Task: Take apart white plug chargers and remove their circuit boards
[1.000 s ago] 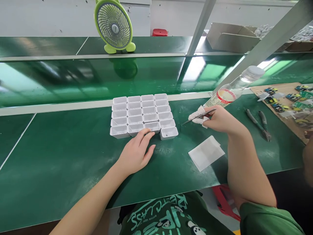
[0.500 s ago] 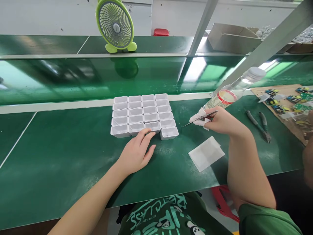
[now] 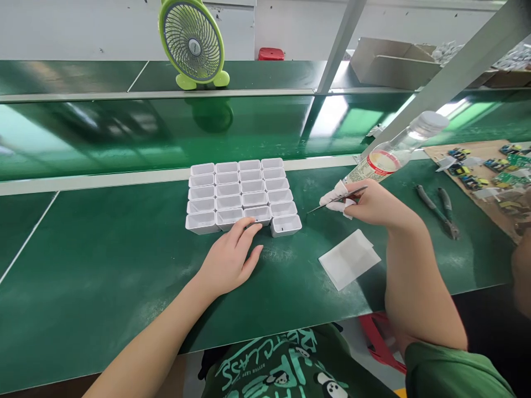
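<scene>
White open-topped plastic boxes (image 3: 241, 189) stand close together in rows on the green table. My left hand (image 3: 232, 254) has its fingers spread, with fingertips at the near edge of a front-row box (image 3: 258, 213). To the right of that box, another one (image 3: 286, 225) sits slightly forward of its row and has a small dark mark inside. My right hand (image 3: 365, 204) grips slim metal tweezers (image 3: 332, 203), tips pointing left and down toward the table. White coverings wrap some of its fingers. A folded white paper (image 3: 349, 260) lies below this hand.
A clear bottle (image 3: 390, 155) with a red-and-white label is behind my right hand. Pliers (image 3: 440, 213) lie farther right, beside cardboard (image 3: 489, 193) bearing small circuit boards. A green fan (image 3: 194, 44) and a carton (image 3: 394, 63) stand on the back shelf.
Both hands hold nearly the same pose. The whole view has shifted very slightly, and nothing was picked up or let go.
</scene>
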`<action>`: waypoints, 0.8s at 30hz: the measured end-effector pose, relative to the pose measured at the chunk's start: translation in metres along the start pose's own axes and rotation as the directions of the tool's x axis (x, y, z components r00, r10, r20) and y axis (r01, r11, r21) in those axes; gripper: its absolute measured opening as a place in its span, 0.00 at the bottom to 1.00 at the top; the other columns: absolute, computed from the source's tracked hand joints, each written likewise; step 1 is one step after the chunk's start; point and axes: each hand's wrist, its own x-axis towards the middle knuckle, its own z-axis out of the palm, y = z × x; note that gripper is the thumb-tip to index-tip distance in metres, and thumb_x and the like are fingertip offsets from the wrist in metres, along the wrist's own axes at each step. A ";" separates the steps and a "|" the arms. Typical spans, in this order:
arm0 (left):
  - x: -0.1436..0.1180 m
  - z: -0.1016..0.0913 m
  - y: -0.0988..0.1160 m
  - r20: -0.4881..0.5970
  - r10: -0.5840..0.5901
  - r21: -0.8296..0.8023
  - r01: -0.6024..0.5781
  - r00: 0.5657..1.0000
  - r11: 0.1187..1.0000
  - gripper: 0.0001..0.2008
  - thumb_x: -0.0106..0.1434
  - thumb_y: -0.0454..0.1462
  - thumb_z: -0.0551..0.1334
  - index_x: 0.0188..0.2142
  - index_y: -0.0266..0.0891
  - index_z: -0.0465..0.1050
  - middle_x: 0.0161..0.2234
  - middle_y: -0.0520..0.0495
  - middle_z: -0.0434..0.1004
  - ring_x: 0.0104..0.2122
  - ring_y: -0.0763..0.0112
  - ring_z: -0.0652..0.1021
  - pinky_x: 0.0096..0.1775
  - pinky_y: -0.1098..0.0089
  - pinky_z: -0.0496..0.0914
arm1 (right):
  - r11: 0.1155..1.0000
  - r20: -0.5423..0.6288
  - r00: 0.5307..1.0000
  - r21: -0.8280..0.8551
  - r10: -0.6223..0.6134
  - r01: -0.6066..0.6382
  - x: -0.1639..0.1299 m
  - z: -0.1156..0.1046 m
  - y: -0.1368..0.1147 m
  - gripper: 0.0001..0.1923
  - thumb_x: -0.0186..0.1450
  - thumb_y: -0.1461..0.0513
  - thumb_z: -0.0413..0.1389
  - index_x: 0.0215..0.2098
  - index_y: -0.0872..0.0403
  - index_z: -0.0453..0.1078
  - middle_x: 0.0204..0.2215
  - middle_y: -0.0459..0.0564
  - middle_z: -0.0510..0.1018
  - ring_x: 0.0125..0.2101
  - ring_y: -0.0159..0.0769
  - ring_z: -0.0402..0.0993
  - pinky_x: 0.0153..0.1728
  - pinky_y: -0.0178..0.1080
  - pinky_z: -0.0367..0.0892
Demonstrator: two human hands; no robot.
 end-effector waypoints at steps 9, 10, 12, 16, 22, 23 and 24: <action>0.000 0.001 -0.001 0.006 -0.004 0.000 0.004 1.000 1.000 0.20 0.70 0.36 0.55 0.60 0.38 0.56 0.58 0.36 0.64 0.42 0.63 0.79 0.39 0.63 0.77 | 0.999 -0.001 1.000 -0.037 -0.024 0.024 0.001 0.002 0.000 0.14 0.58 0.62 0.58 0.41 0.48 0.80 0.32 0.45 0.80 0.27 0.33 0.69 0.27 0.36 0.65; 0.000 0.001 -0.001 0.005 -0.004 -0.001 0.004 1.000 1.000 0.20 0.70 0.36 0.55 0.59 0.39 0.57 0.58 0.36 0.64 0.41 0.63 0.79 0.39 0.64 0.77 | 0.999 0.003 0.999 -0.041 -0.032 0.032 0.000 0.002 0.000 0.14 0.58 0.62 0.58 0.41 0.48 0.80 0.31 0.45 0.80 0.26 0.32 0.69 0.27 0.36 0.65; 0.000 0.001 -0.001 0.004 -0.004 0.000 0.004 1.000 1.000 0.19 0.70 0.36 0.54 0.59 0.39 0.57 0.58 0.36 0.64 0.41 0.63 0.79 0.38 0.64 0.77 | 0.998 -0.012 0.999 -0.060 -0.031 0.031 0.000 0.002 0.001 0.14 0.58 0.63 0.58 0.41 0.49 0.80 0.29 0.45 0.79 0.25 0.32 0.68 0.26 0.35 0.64; 0.000 0.000 -0.001 0.009 -0.007 -0.001 0.007 1.000 1.000 0.19 0.70 0.37 0.54 0.59 0.39 0.57 0.58 0.35 0.64 0.41 0.64 0.79 0.39 0.64 0.76 | 0.999 -0.002 0.999 -0.035 -0.035 0.034 0.000 0.002 0.001 0.15 0.57 0.64 0.58 0.42 0.49 0.80 0.29 0.45 0.78 0.26 0.32 0.68 0.26 0.35 0.64; 0.001 -0.001 0.000 0.016 -0.010 0.005 0.010 1.000 1.000 0.19 0.70 0.37 0.54 0.59 0.39 0.57 0.58 0.35 0.64 0.40 0.65 0.79 0.38 0.65 0.76 | 0.999 -0.008 1.000 -0.046 0.004 -0.004 -0.001 0.000 -0.002 0.16 0.56 0.64 0.58 0.42 0.48 0.80 0.28 0.45 0.78 0.23 0.30 0.64 0.24 0.35 0.61; 0.001 -0.001 0.001 0.017 -0.010 0.005 0.010 1.000 1.000 0.19 0.70 0.37 0.54 0.59 0.39 0.57 0.58 0.36 0.64 0.39 0.65 0.79 0.37 0.65 0.75 | 0.999 0.008 1.000 -0.048 0.002 -0.002 -0.002 0.000 -0.002 0.15 0.57 0.63 0.58 0.41 0.49 0.80 0.28 0.45 0.78 0.23 0.30 0.64 0.24 0.35 0.61; 0.002 -0.001 0.001 0.017 -0.010 0.004 0.010 1.000 1.000 0.19 0.70 0.37 0.54 0.59 0.39 0.57 0.58 0.36 0.64 0.39 0.65 0.79 0.37 0.65 0.75 | 0.998 0.012 1.000 -0.057 0.002 -0.001 -0.002 0.000 -0.002 0.15 0.56 0.64 0.58 0.40 0.49 0.80 0.27 0.45 0.77 0.23 0.30 0.64 0.23 0.35 0.61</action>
